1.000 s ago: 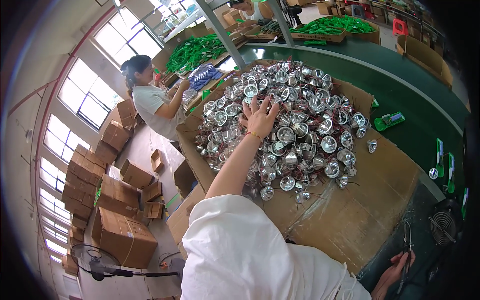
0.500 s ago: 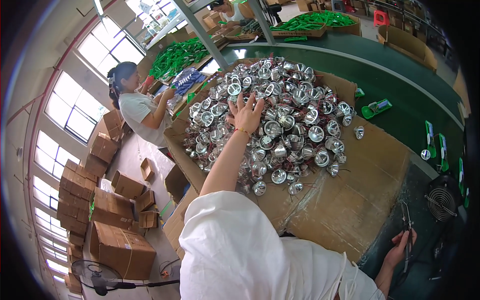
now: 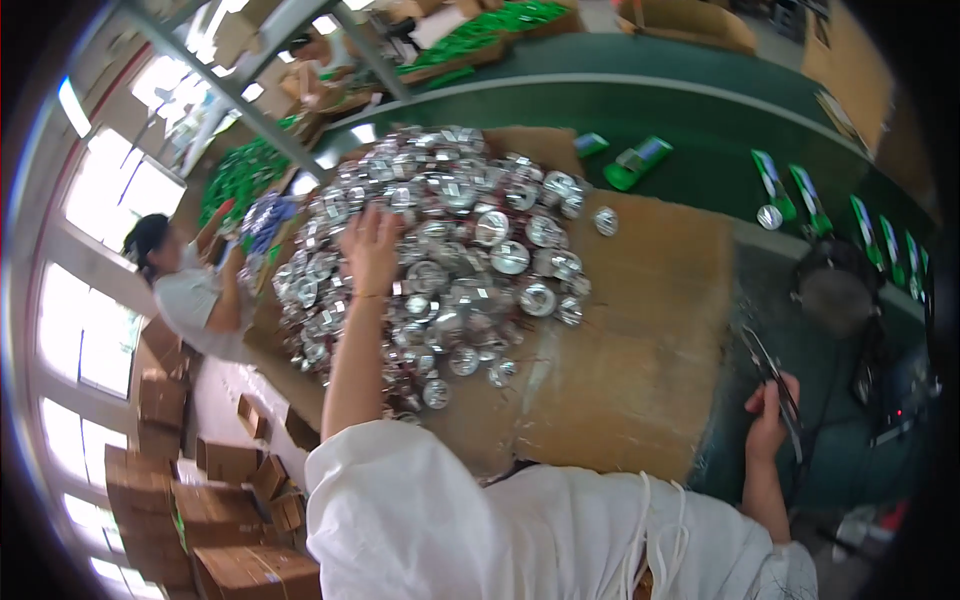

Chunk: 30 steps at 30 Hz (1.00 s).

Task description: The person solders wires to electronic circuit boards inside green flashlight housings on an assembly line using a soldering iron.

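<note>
1. Right now, the green tabletop (image 3: 720,130) is curving away across the far side and running down the right.
2. Next, a brown cardboard sheet (image 3: 630,360) is lying flat in front of the person, its bare half showing on the right.
3. And there, the pile of silver reflectors (image 3: 440,300) is heaping up over the cardboard's left half, thin dark-red wires poking out.
4. Over right, a dark round fan (image 3: 838,290) is standing beyond the cardboard.
5. Into the pile: the left hand (image 3: 371,250) is resting on its left part, fingers spreading apart; blur is hiding whether the tips are pinching anything.
6. Meanwhile, the right hand (image 3: 768,410) is curling closed around a slim metal tool (image 3: 768,362), right of the cardboard.
7. Beyond, a green casing (image 3: 640,162) is lying on the tabletop.
8. Finally, one loose reflector (image 3: 606,221) is sitting just beside the pile.
</note>
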Motion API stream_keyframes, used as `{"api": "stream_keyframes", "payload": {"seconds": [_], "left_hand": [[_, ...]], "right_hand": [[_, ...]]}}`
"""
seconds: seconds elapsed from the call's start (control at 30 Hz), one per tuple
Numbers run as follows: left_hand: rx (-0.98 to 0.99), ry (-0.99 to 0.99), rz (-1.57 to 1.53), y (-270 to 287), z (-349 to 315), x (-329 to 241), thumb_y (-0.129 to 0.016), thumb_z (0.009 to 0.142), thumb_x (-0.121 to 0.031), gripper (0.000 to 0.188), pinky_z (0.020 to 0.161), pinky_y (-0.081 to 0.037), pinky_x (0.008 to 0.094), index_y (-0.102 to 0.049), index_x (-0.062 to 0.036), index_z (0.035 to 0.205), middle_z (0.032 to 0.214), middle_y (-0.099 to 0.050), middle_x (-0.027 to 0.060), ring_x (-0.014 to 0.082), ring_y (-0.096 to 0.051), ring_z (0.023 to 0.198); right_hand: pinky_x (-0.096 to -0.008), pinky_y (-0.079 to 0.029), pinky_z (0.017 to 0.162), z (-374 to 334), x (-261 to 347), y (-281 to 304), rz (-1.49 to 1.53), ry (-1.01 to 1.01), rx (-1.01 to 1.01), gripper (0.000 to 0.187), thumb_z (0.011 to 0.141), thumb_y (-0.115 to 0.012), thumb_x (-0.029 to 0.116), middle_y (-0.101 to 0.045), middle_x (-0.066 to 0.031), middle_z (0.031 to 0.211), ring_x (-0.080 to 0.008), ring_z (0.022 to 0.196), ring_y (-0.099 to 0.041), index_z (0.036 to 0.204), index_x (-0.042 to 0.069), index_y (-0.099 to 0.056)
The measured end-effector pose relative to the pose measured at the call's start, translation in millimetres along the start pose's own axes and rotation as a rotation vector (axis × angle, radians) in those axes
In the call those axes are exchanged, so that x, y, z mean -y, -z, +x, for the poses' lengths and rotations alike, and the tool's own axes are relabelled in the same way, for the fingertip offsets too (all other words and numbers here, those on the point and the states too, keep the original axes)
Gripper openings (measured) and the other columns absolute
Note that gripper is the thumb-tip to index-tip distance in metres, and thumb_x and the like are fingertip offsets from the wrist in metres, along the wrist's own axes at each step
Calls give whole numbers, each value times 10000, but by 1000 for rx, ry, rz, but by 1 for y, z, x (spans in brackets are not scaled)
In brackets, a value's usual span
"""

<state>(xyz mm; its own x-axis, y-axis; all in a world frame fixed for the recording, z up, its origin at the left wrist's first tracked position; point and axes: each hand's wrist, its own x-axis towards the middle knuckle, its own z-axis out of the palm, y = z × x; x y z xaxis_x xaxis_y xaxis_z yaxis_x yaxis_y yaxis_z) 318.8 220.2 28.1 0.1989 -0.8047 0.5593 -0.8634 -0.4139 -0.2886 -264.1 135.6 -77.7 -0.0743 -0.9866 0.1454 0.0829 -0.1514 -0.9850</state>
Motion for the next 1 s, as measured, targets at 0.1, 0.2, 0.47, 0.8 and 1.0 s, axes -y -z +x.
{"api": "stream_keyframes", "payload": {"seconds": [0.1,0.2,0.47,0.8,1.0], "left_hand": [[52,484,-469,49,17,-23,-459,852,-467,538,1028,-182,433,-429,-137,1276,1365,-299,168,339,-232,1267],[-94,323,-542,77,39,-49,-544,832,-344,497,1000,-258,394,-438,-124,1265,1330,-350,147,297,-318,1236],[288,-59,-930,80,121,-191,-609,774,-270,514,912,-385,367,-462,-71,1224,1154,-518,177,309,-509,1058],[630,-41,-457,-146,193,-316,-706,611,-426,705,836,-454,346,-471,-4,1124,1042,-578,183,294,-562,972],[746,-96,-483,-90,192,-353,-674,591,-380,420,711,-496,376,-659,-19,803,801,-632,161,297,-617,768]], "right_hand": [[-201,-369,484,3,3,-6,38,-27,65,237,856,-524,215,-487,-24,640,-81,516,-461,958,12,-456],[-199,-372,479,2,5,0,19,-38,42,261,853,-528,233,-494,-30,641,-81,508,-459,957,8,-447],[-200,-379,489,0,9,2,-18,-78,57,200,856,-505,184,-489,-29,643,-80,519,-461,959,25,-442],[-212,-371,483,3,8,-1,0,-151,129,226,847,-519,174,-483,-42,620,-90,501,-453,974,16,-419],[-217,-376,474,-6,-1,16,-2,-256,-16,276,834,-541,191,-480,-43,609,-99,497,-456,1002,14,-413]]}}
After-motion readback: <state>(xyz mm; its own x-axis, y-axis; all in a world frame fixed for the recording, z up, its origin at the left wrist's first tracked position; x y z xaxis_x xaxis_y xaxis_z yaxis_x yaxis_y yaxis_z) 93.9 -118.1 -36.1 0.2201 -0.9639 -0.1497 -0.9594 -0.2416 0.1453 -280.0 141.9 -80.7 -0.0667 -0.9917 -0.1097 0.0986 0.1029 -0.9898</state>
